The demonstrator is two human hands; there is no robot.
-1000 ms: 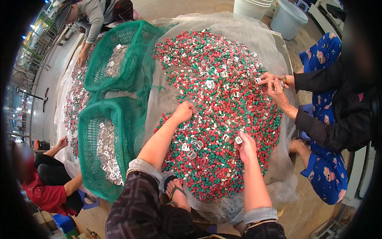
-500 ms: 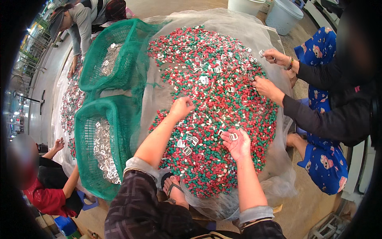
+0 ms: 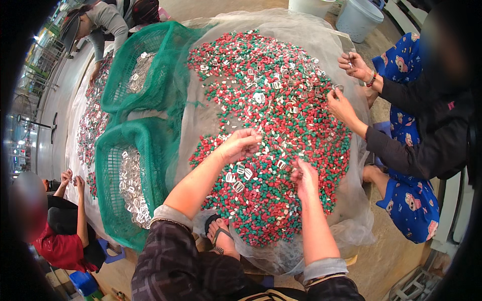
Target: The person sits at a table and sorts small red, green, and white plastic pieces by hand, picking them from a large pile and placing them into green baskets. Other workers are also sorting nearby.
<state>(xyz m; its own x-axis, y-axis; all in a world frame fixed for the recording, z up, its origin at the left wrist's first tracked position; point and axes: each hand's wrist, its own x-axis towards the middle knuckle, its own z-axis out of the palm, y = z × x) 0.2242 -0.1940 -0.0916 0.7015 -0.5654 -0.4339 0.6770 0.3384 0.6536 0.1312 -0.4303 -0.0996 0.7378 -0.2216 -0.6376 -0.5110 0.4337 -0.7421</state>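
Note:
A wide heap of small red, green and white pebble-like pieces point(image 3: 271, 210) lies before me, with silver slotted buckles scattered through it. My left hand point(image 3: 242, 145) hovers over the middle of the heap, fingers curled together; whatever they may hold is hidden. To its right, my right hand point(image 3: 305, 178) is turned inward with bent fingers, and its palm no longer shows. Between and below my hands, several buckles point(image 3: 238, 186) rest on the pieces, and another buckle point(image 3: 281, 164) lies close to my right fingertips.
Two green net-lined baskets point(image 3: 111, 165) holding silver buckles stand at my left. A pale mesh sheet point(image 3: 354, 220) lies under the heap. Across at right, a co-worker's hands point(image 3: 346, 108) handle buckles. Two more people sit or bend at left. Buckets point(image 3: 359, 22) stand at the far right.
My left hand has moved right and slightly nearer. My right hand, which lay palm up with a buckle on it, has turned and curled, hiding the buckle. The co-worker's hands have shifted too.

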